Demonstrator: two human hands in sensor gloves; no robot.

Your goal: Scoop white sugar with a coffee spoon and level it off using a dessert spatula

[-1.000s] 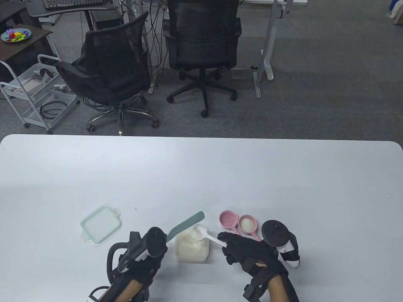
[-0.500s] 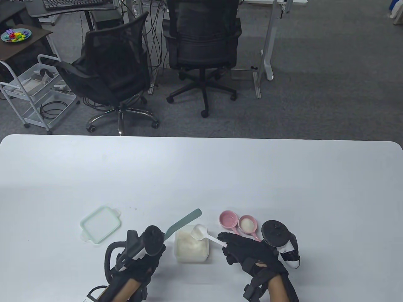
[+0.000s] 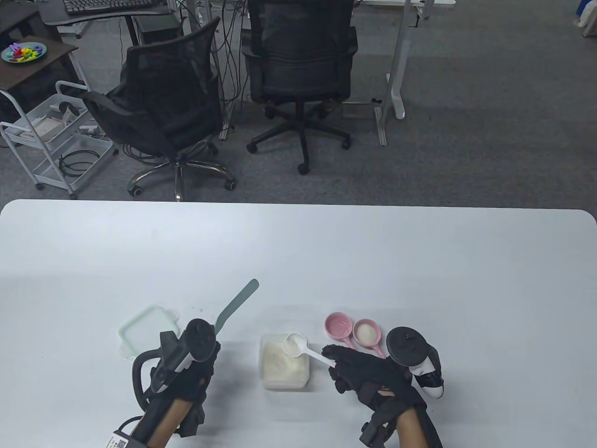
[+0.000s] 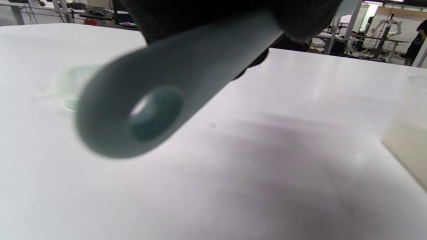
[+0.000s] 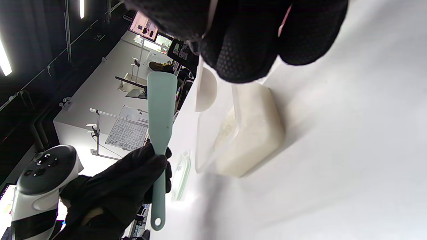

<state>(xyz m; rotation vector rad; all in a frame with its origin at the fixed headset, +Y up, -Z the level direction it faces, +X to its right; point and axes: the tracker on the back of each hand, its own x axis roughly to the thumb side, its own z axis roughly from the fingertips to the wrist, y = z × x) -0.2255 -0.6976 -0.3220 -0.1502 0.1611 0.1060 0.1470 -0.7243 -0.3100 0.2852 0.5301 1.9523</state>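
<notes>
A: Where is the spoon?

B: The right hand (image 3: 368,373) pinches the white spoon (image 3: 303,349) by its handle, fingers curled round it. The bowl of the spoon, filled with sugar, hangs over the far right corner of the clear tub (image 3: 284,361), which holds more white sugar (image 3: 280,361).

A: And the spatula?

B: The left hand (image 3: 186,373) grips the pale green spatula (image 3: 235,303) by its handle, fingers wrapped around it. The blade points up and away toward the far side, well to the left of the tub and apart from the spoon. In the left wrist view the handle end with its hanging hole (image 4: 155,111) sticks out below the fingers, above the table (image 3: 419,280).

A: What else is on the table?

B: A green-rimmed lid (image 3: 148,331) lies flat left of the left hand. Two small pink cups (image 3: 338,325) sit side by side just beyond the right hand; the right one (image 3: 367,333) holds something white.
</notes>
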